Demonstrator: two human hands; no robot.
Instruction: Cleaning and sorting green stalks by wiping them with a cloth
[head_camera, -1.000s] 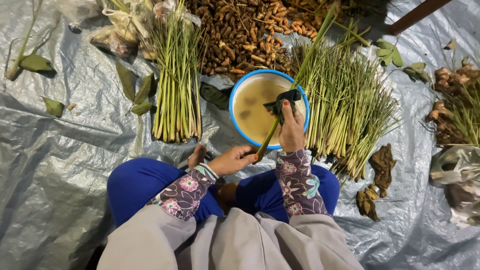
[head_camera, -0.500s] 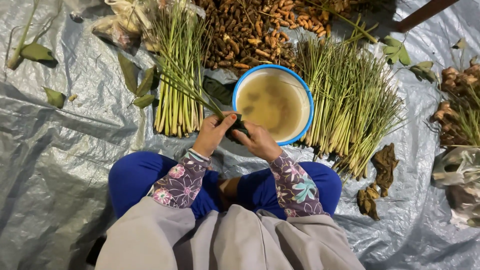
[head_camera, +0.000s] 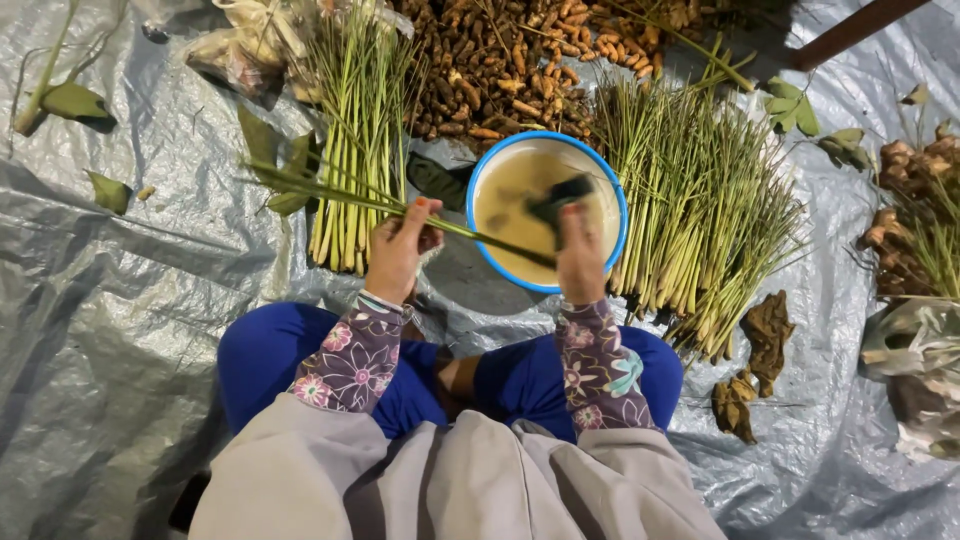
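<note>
Lemongrass stalk (head_camera: 400, 205) is lying slantwise across the scene, its leafy end reaching away to the left of the blue-rimmed basin (head_camera: 612, 180) and its thick end dipping into the murky water in that basin. The left hand (head_camera: 398, 250), just left of the basin, is closing its fingers around the middle of the stalk. The right hand (head_camera: 580, 255) is hovering at the near rim of the basin, clamped on the stalk's lower end, with a dark scrubbing pad (head_camera: 560, 195) showing just beyond its fingertips, over the water; whether the hand is gripping the pad too, I cannot tell.

Left of the basin, a bundle of lemongrass (head_camera: 355, 150) is lying on the grey tarpaulin (head_camera: 120, 330), and right of the basin a larger spread of lemongrass (head_camera: 700, 200) is fanning out, touching the rim. Beyond the basin, a heap of brown roots (head_camera: 500, 70) is sitting. Far right of the basin, ginger-like knobs (head_camera: 905, 180) are resting near a crumpled plastic bag (head_camera: 915, 370). The person's blue trousers (head_camera: 270, 350) are showing nearer than the basin.
</note>
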